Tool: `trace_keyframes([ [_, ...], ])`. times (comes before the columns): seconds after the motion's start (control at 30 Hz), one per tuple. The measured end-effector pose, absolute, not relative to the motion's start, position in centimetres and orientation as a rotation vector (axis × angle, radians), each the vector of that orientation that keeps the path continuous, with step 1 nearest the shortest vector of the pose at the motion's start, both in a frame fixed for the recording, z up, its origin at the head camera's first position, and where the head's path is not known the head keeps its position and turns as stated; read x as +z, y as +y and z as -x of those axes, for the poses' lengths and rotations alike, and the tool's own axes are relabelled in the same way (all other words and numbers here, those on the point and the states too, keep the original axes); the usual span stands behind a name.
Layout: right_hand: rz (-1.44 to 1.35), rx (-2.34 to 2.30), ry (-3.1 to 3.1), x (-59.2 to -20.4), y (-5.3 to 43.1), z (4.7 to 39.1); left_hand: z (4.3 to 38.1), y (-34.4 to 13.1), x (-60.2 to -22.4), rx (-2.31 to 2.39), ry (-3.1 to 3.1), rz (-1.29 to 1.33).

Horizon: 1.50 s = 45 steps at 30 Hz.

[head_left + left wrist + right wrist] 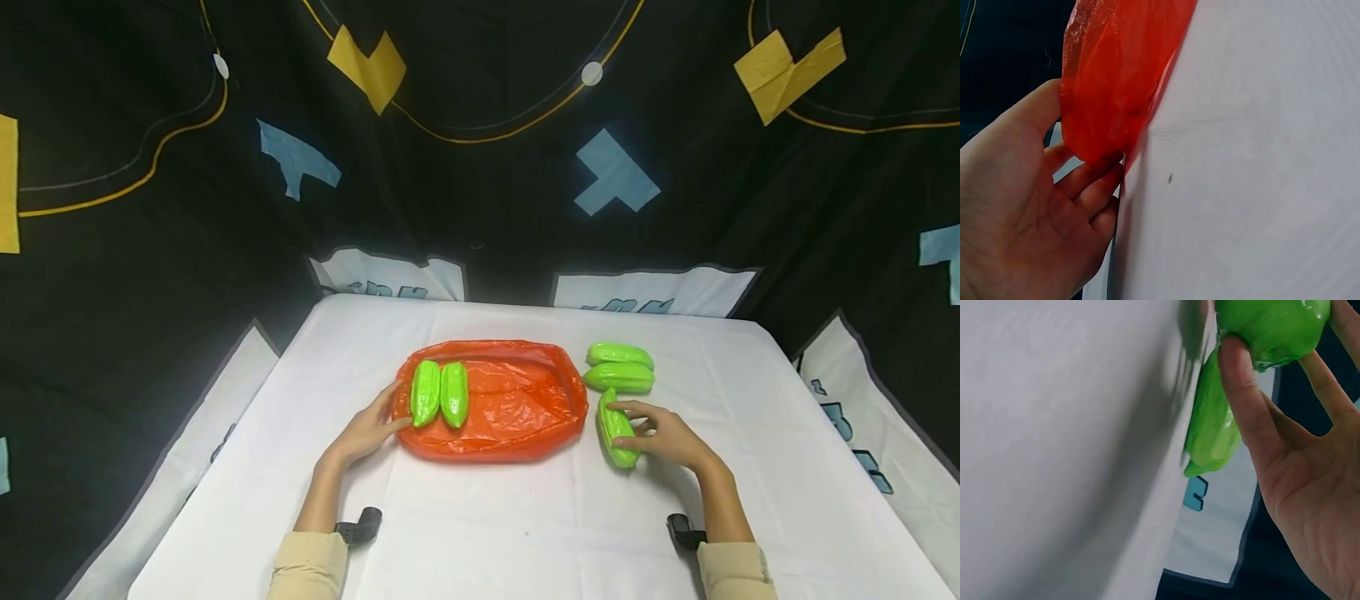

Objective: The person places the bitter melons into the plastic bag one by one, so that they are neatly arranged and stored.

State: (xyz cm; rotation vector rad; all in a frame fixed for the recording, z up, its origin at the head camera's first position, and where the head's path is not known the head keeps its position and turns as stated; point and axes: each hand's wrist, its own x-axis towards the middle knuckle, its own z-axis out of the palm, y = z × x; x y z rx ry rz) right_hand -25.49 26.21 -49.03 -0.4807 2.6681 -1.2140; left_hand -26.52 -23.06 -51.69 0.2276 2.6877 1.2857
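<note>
An oval, red plastic bag (510, 400) lies spread on the table with its rim raised. My left hand (371, 429) grips its left edge; in the left wrist view the red plastic (1110, 75) sits between the thumb and fingers of the left hand (1041, 200). Two shiny green, ridged gourd-like vegetables (453, 393) lie side by side at the bag's left end. To the right of the bag, my right hand (667, 433) pinches another green gourd (615, 427) between thumb and fingers. The right wrist view shows this held gourd (1272, 328) partly cut off at the top.
Two more green gourds (619, 377) rest one behind the other beyond the right hand. A white cloth (480, 533) covers the table. Dark curtains (480, 217) with taped shapes surround it at the back and sides.
</note>
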Motion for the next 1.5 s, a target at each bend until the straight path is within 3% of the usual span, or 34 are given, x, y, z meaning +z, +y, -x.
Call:
trace_keyframes([
  [0.33,0.519,-1.451,2.634,-46.3,25.1,24.9,26.8,-22.9,-51.9,1.274,2.678,-0.213],
  [0.73,0.384,-1.55,2.794,-44.3,22.3,26.7,26.8,-23.1,-51.8,1.264,2.703,-0.231],
  [1.23,0.569,-1.653,2.741,-42.4,13.2,29.2,26.7,-23.2,-51.9,1.295,2.67,-0.158],
  [1.5,0.654,-1.541,2.697,-44.2,10.0,30.6,26.9,-23.1,-52.3,1.3,2.668,-0.17],
])
